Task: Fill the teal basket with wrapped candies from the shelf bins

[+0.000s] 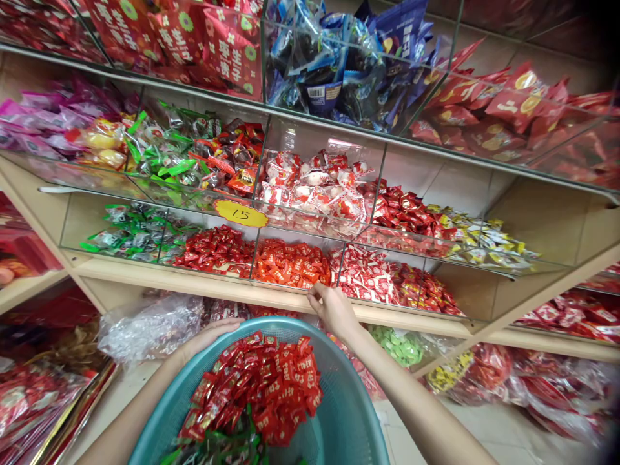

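My left hand rests along the far left rim of a teal plastic basket and holds it. Red wrapped candies are heaped inside, with green-and-dark wrapped candies nearer to me. Beyond the basket's far rim, my right hand is at the front edge of the lowest shelf, its fingers curled together. Whatever may be in those fingers is hidden. Right by the fingertips is a clear compartment of orange-red wrapped candies.
Clear dividers split the wooden shelf unit into bins of wrapped sweets. A yellow tag reading 15 is on the middle tier. Blue packets fill an upper bin. Under the lowest shelf lie a clear plastic bag and bagged green sweets.
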`<state>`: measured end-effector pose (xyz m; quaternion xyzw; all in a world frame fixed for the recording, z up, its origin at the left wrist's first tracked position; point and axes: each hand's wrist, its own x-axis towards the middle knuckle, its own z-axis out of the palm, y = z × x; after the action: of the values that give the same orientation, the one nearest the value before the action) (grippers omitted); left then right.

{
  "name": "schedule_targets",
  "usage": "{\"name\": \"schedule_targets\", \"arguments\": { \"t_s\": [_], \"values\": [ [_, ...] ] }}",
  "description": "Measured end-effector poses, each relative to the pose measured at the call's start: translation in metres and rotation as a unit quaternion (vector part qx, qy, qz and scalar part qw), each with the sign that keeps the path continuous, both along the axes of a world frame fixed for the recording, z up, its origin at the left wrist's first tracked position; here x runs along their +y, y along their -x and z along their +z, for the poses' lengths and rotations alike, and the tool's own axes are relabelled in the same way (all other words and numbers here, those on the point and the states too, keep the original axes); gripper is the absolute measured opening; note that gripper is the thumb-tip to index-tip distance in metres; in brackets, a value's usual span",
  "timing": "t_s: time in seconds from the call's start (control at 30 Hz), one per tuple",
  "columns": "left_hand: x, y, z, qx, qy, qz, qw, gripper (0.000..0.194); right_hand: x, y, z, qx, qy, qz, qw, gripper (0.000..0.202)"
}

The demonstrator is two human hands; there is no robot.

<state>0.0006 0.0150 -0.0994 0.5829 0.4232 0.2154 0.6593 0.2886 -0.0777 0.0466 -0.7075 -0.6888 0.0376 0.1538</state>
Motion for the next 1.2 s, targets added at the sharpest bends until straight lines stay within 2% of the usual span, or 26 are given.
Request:
{"name": "schedule_targets", "arguments": {
  "t_s": [0.2,0.37,0.53,0.8,1.0,1.1,1.2],
  "values": [
    [0.001,0.001,-0.001,0.006,-0.021,0.007,1.000,0.050,0.039,-0.001,0.016,-0.132,-0.009,-0.031,0.991,0.020],
    [-0.004,0.002,0.002,0.000,-0.013,0.030,0.999,0.051,0.066,0.001,0.011,-0.185,0.038,-0.053,0.981,0.023],
    [-0.004,0.003,0.003,-0.009,-0.013,0.024,1.000,0.051,0.073,-0.002,0.006,-0.188,0.053,-0.045,0.980,0.021],
    [0.002,0.002,-0.004,-0.001,0.000,-0.001,1.000,0.054,0.062,-0.001,0.009,-0.217,0.018,-0.037,0.975,0.025],
    [0.000,0.001,0.000,0.010,-0.008,0.005,1.000,0.053,0.038,0.002,0.025,-0.240,0.000,-0.020,0.970,0.020],
    [-0.001,0.000,0.002,0.011,-0.009,0.004,1.000,0.052,0.017,0.004,0.030,-0.200,-0.022,-0.003,0.979,0.019],
    [-0.001,0.000,0.002,0.003,-0.006,-0.004,1.000,0.055,-0.008,0.004,0.019,-0.084,-0.042,0.060,0.994,0.021]
  ]
}}
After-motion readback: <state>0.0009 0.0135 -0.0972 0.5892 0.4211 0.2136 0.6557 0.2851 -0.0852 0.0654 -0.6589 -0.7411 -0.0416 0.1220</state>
